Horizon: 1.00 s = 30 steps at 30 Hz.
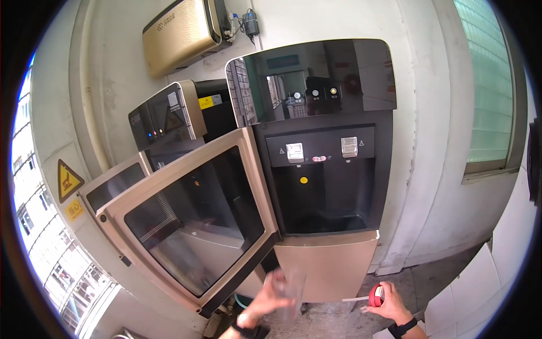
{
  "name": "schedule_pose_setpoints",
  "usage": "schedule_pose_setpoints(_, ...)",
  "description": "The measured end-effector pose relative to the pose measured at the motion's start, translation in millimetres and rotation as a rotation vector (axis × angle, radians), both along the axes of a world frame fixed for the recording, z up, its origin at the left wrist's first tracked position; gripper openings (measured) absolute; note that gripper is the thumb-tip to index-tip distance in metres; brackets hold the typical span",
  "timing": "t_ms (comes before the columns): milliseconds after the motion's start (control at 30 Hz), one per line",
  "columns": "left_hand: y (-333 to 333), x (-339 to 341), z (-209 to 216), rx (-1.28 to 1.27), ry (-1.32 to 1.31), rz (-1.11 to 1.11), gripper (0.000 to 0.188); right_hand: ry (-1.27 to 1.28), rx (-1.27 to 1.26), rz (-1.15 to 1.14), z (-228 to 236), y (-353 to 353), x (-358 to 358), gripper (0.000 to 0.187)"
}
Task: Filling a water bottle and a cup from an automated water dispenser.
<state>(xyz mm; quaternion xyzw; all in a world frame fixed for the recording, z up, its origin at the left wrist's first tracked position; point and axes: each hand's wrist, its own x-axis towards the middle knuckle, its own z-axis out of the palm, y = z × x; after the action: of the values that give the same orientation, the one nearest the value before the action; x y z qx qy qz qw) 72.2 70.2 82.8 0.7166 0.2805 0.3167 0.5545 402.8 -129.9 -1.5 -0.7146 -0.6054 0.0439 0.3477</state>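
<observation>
My left hand (264,300) is closed around a clear, see-through container (294,291), blurred, that looks like a plastic cup or bottle. To its right, my right hand (395,307) grips a round red lid (373,295) with a pale strip sticking out to the left. The two hands are apart, low in front of a water dispenser (327,265) with a pink-gold lower panel. Its framed door (255,169) with a dark glass pane stands swung out to the left, exposing the dark bay (339,192) with two silver push taps (294,152).
Behind the door at the left stands a second dispenser (164,116). A gold box (179,35) hangs on the wall above. A yellow warning sign (69,181) is at the left, beside a bright barred window (42,243). White panels (466,294) lean at the lower right.
</observation>
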Motion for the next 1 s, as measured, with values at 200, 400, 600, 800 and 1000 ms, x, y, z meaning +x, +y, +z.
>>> schedule_pose_setpoints(200,90.6,138.0,102.8,0.241,-0.349,0.213,0.094,0.110,0.071,-0.266,-14.2,-70.6,-0.2,0.094)
schedule_pose_setpoints(400,137.7,170.2,72.9,0.391,-0.124,0.554,0.097,0.202,0.053,-0.555,-69.4,-153.5,-8.7,0.082)
schedule_pose_setpoints(600,134.0,171.7,67.5,0.345,-0.079,0.586,0.102,0.176,0.009,-0.523,-68.3,-159.4,-22.4,0.085)
schedule_pose_setpoints(800,108.9,151.9,76.6,0.749,-0.023,0.624,0.105,0.323,-0.054,-0.506,-27.4,-128.7,-34.3,0.089)
schedule_pose_setpoints(1000,98.8,143.6,141.2,1.295,0.047,0.537,0.077,0.169,-0.044,-0.412,-28.0,-108.7,-31.1,0.088)
